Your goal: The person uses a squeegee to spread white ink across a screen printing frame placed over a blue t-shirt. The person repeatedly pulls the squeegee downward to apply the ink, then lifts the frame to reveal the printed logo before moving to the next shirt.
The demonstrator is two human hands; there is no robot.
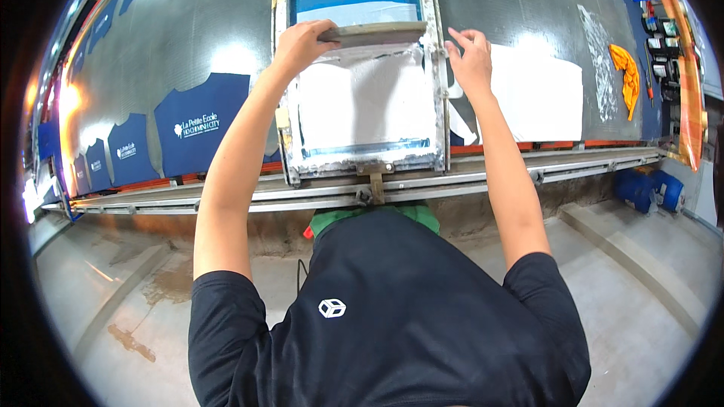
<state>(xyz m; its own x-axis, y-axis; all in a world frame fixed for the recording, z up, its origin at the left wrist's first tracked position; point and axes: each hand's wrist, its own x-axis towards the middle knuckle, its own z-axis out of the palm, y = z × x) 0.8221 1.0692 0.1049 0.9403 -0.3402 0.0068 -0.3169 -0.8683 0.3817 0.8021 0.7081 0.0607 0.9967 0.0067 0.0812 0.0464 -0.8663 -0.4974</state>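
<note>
1. The left hand (300, 41) is reaching forward over the printing screen (360, 75), its grip clenched around the left end of a long squeegee (373, 32).
2. The squeegee is lying crosswise near the far part of the screen, touching the white-inked mesh just below the blue area.
3. The right hand (471, 60) is resting on the right rail of the screen's metal frame (440, 83), fingers curled against it; its grip is holding nothing else.
4. The screen is sitting on a long dark desk (211, 22), beside a white fabric piece (539, 98).
5. Dark blue garment pieces (200, 120) are lying in a row to the left.
6. An orange cloth (626, 75) is lying far right.
</note>
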